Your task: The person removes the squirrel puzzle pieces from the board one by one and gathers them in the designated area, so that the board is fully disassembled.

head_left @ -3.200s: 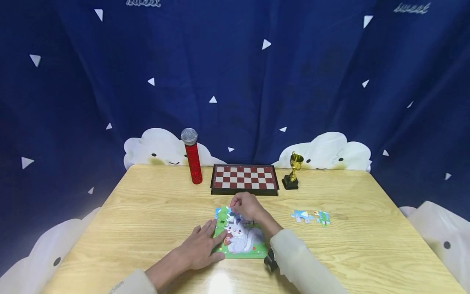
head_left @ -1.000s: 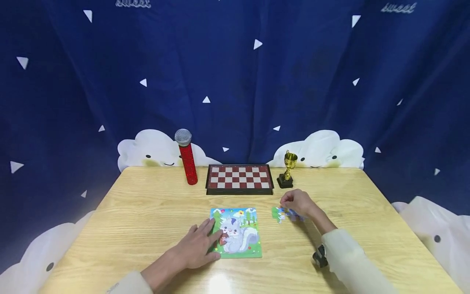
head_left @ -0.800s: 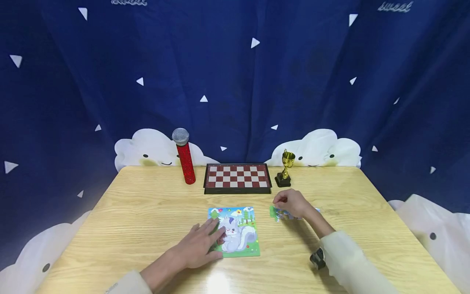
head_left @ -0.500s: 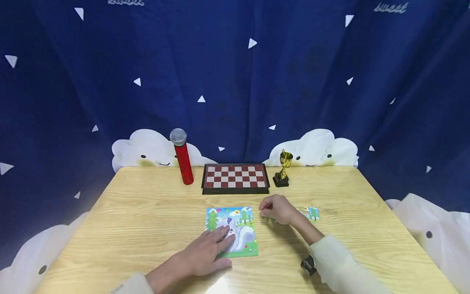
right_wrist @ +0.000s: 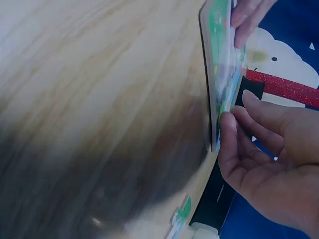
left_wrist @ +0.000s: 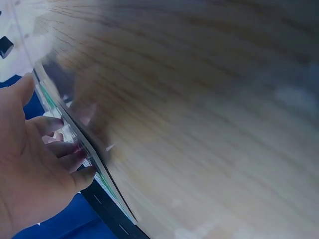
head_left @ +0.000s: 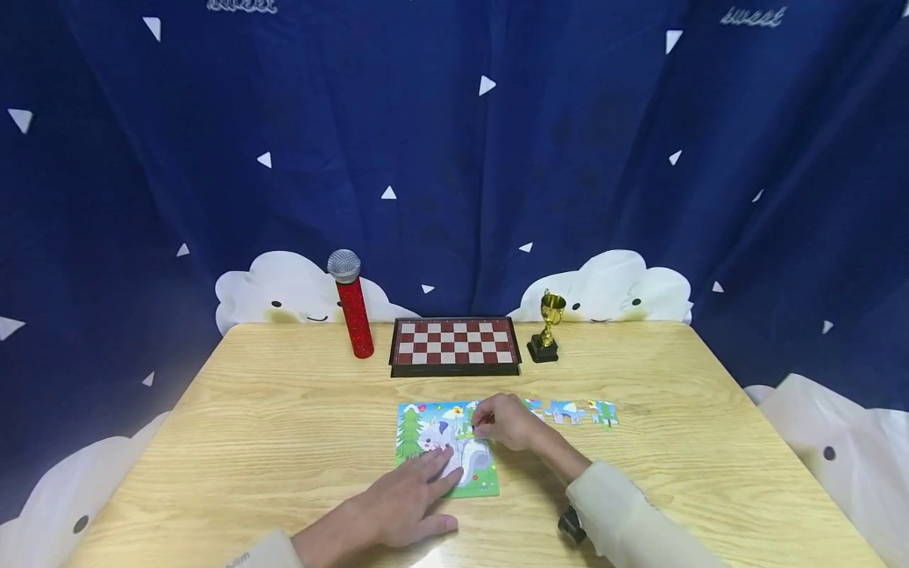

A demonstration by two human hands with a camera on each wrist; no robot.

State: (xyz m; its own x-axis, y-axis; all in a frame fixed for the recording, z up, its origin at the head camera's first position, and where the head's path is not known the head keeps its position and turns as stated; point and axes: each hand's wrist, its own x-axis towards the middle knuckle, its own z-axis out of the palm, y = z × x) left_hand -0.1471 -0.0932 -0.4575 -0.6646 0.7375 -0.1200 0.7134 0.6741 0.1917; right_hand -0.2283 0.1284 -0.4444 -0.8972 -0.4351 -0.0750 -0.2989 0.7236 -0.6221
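Observation:
A colourful squirrel jigsaw board [head_left: 415,430] lies flat near the front middle of the wooden table [head_left: 284,410]. My left hand [head_left: 426,485] rests with straight fingers on the board's lower left part; the left wrist view shows the fingers [left_wrist: 70,149] touching the board's edge [left_wrist: 102,174]. My right hand [head_left: 493,422] is at the board's upper right corner, fingers curled, pinching a small puzzle piece down onto the picture. In the right wrist view its thumb [right_wrist: 229,132] sits at the board's edge [right_wrist: 222,74]; the piece itself is hidden there.
A short row of loose puzzle pieces [head_left: 574,412] lies just right of the board. At the table's back stand a red microphone [head_left: 353,312], a red-and-white chessboard [head_left: 454,345] and a small gold trophy [head_left: 547,331]. A blue curtain hangs behind.
My right hand left the loose pieces on the right and moved left to the board's upper right corner with a piece. My left hand slid slightly lower on the board.

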